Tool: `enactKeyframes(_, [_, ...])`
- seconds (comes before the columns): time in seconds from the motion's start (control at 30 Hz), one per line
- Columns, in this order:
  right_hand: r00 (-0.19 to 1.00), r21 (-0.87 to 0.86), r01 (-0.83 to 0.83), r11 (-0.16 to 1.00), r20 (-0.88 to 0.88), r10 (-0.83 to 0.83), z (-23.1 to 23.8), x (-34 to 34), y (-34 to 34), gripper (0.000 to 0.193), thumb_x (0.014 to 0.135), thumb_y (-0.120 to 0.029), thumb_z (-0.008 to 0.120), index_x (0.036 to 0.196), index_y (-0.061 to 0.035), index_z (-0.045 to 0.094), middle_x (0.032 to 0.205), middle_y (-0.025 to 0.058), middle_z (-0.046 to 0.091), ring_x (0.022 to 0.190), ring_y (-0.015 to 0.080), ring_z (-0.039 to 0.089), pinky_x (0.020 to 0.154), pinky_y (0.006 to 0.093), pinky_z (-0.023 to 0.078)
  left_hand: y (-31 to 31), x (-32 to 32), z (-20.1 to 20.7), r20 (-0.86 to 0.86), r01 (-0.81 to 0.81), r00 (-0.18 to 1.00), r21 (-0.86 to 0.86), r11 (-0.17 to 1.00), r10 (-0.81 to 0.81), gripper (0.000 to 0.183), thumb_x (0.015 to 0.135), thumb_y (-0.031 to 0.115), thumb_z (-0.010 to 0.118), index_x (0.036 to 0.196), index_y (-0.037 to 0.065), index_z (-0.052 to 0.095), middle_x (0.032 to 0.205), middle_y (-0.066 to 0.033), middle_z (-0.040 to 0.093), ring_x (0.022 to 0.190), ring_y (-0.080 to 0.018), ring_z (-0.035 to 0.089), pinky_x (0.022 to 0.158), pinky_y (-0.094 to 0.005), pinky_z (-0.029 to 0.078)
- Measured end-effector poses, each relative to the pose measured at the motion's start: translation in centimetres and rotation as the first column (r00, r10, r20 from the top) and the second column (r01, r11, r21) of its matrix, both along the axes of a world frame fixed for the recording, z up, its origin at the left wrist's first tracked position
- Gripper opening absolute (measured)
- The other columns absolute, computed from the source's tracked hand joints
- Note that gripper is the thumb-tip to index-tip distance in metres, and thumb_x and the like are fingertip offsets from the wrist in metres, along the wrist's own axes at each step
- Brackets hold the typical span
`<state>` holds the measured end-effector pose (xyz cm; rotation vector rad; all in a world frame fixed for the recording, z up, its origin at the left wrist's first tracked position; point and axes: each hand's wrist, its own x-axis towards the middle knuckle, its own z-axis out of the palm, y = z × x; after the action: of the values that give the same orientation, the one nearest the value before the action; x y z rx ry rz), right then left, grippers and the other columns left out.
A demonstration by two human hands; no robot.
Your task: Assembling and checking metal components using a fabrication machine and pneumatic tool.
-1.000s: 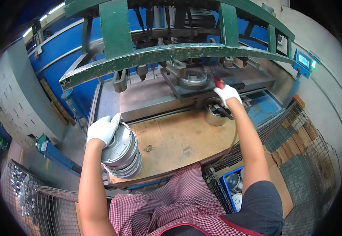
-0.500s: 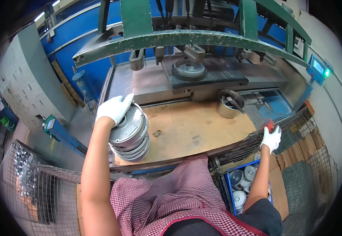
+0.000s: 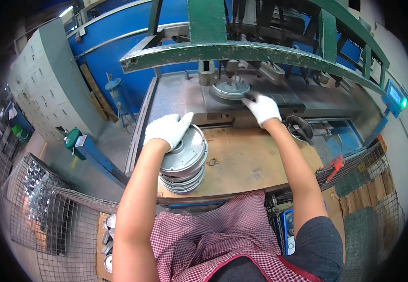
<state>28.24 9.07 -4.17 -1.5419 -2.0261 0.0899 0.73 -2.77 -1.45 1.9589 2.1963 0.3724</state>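
A worker's two gloved hands were positioned at a press beneath a green metal frame (image 3: 255, 51). The left hand (image 3: 168, 131) lay on the upper left side of a stack of round metal discs (image 3: 185, 162), its thumb extended apart from the fingers; whether it gripped the top disc could not be told. The stack stood upright on the left part of a wooden board (image 3: 234, 174). The right hand (image 3: 264, 110) was extended toward the press, its fingers directed at a round metal part (image 3: 231, 88) seated on the dark machine bed (image 3: 279, 99). A small dark form showed at these fingertips, too blurred to identify, and neither the closure of the hand nor contact with the part could be told. To the right of the forearm stood a metal pot (image 3: 302, 117) containing a dark implement. Farther right, a red tool (image 3: 338, 162) rested near the wire mesh (image 3: 359, 162). A small screen (image 3: 394, 96) with a green light was mounted at the far right.
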Motion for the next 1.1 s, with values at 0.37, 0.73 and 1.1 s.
enactKeyframes(0.37, [0.982,-0.01,-0.093,0.996,0.162,0.094,1.5,-6.9,3.7,0.044,0.086,-0.048,0.06,0.118,-0.0181,0.065,0.113,0.014,0.066,0.105,0.0319,0.062,0.09,0.0419,0.047,0.3,0.3,0.0,0.007,0.01,1.0,-0.005,1.0,-0.01,0.069,0.094,0.061,0.03,0.106,0.005,0.069,0.113,-0.0185,0.066,0.108,-0.0345,0.061,0.095,-0.0399,0.045])
enactKeyframes(0.73, [0.901,0.403,-0.432,0.807,0.242,0.361,-4.3,1.4,-10.6,0.026,0.076,-0.034,0.072,0.081,-0.0092,0.07,0.07,0.0134,0.066,0.062,0.0303,0.064,0.061,0.0409,0.048,-3.6,0.6,1.6,0.17,-0.036,0.982,0.618,0.786,-0.088,0.033,0.087,0.037,0.063,0.088,0.004,0.07,0.089,-0.0165,0.066,0.088,-0.0328,0.063,0.078,-0.0394,0.05])
enactKeyframes(1.1, [0.995,0.077,-0.094,0.993,0.045,0.091,-11.1,8.7,-15.9,0.035,0.077,-0.036,0.073,0.089,-0.004,0.072,0.083,0.0141,0.071,0.077,0.0304,0.068,0.071,0.0398,0.052,-10.4,5.3,0.2,-0.316,0.317,0.934,0.527,0.788,-0.164,0.028,0.069,0.026,0.074,0.078,0.001,0.065,0.076,-0.0167,0.062,0.071,-0.0345,0.06,0.066,-0.0461,0.046])
